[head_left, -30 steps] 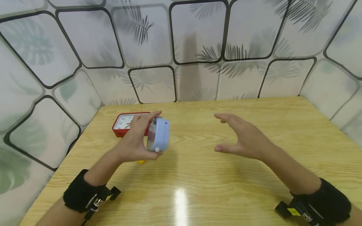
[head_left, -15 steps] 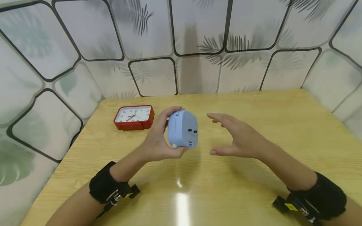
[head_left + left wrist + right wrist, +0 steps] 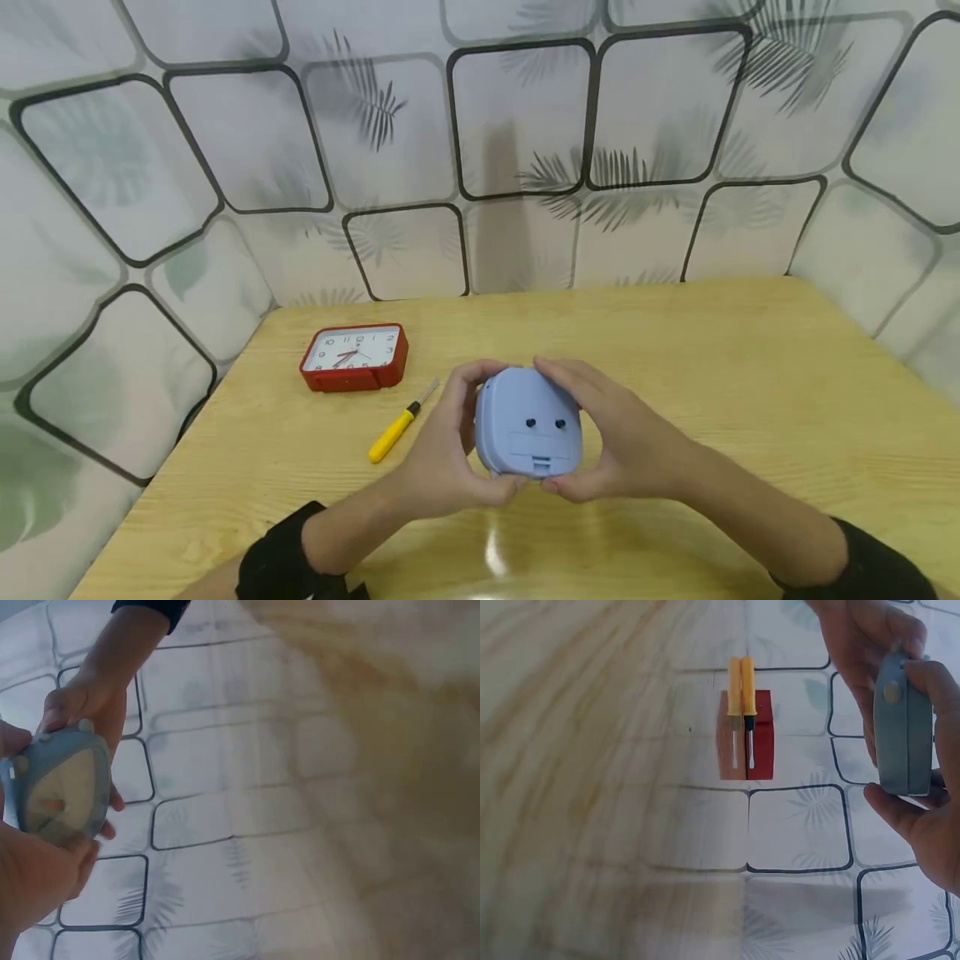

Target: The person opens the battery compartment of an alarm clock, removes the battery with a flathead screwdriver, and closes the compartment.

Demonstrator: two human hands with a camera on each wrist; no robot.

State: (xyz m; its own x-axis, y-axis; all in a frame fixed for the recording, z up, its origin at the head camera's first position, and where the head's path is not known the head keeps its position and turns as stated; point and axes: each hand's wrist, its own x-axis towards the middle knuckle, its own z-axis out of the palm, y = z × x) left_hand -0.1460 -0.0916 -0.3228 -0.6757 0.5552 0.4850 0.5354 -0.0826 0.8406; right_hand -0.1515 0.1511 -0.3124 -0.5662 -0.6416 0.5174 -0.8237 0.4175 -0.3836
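Observation:
A light blue alarm clock (image 3: 528,425) is held above the table between both hands, its back with two black knobs and a battery cover facing the head camera. My left hand (image 3: 457,454) grips its left side, thumb below and fingers at the top. On the other side my right hand (image 3: 622,433) grips it the same way. In the left wrist view the clock's dial side (image 3: 67,791) shows, with small round feet on the rim. The right wrist view catches the clock (image 3: 904,727) edge-on between the hands.
A red rectangular clock (image 3: 354,357) stands at the back left of the wooden table (image 3: 712,358). A screwdriver (image 3: 401,425) with a yellow handle lies left of my left hand. A patterned wall covering (image 3: 517,250) rises behind and beside the table.
My left hand has carried the blue alarm clock to the right and turned its back toward the head camera. My right hand has moved left and taken hold of it. The screwdriver is now uncovered.

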